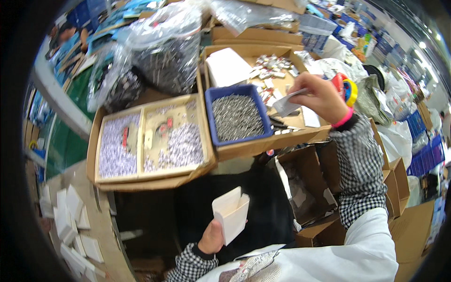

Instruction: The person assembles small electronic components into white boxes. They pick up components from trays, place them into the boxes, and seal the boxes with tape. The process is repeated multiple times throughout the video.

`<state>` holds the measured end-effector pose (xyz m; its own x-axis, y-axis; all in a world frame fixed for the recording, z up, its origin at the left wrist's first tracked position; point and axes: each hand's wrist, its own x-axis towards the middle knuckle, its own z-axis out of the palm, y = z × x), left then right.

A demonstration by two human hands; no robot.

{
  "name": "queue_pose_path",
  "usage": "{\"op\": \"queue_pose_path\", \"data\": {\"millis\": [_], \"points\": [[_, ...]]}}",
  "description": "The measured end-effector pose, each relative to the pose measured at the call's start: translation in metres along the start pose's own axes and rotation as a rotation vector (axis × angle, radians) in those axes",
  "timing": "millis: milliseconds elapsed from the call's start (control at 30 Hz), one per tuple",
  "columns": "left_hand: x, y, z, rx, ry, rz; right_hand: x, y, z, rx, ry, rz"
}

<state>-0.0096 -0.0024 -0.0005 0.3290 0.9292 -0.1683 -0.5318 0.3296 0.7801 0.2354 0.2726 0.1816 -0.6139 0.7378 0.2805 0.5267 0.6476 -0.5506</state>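
My left hand (212, 238), low in the middle, is closed around the lower part of a small white box (231, 218). The box stands tilted, with its top flap raised. Up at the right, my right hand (324, 97) pinches a thin, pale grey flat piece (285, 105), perhaps a folded paper or a small packet. That hand hovers over the right side of a cardboard tray (300, 136) with small white and metallic parts in it. A blue plastic bin (245, 143) full of small grey metal pieces (237, 117) sits in the tray, left of my right hand.
Left of the bin, a divided wooden tray (140, 152) holds many small pale lilac pieces. Several white boxes (68, 214) lie at the lower left. Yellow and red tape rolls (350, 91) stand beside my right wrist. Open cartons (305, 188) are below my right forearm; plastic bags (164, 56) lie behind.
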Motion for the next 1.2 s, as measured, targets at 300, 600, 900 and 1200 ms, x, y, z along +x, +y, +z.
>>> {"op": "queue_pose_path", "data": {"millis": [300,600,900,1200], "points": [[-0.001,0.003,0.008,-0.128,-0.059,-0.110,-0.063,-0.088,0.096,0.401,-0.230,-0.237],[-0.005,0.004,0.010,-0.051,-0.014,-0.092,-0.069,-0.111,0.107,0.091,-0.320,-0.437],[-0.008,0.009,0.004,-0.190,-0.040,-0.064,-0.060,-0.062,0.036,-0.080,0.078,-0.078],[0.000,0.009,0.003,-0.162,-0.027,-0.093,-0.022,0.029,0.015,-0.371,-0.205,0.040]]}}
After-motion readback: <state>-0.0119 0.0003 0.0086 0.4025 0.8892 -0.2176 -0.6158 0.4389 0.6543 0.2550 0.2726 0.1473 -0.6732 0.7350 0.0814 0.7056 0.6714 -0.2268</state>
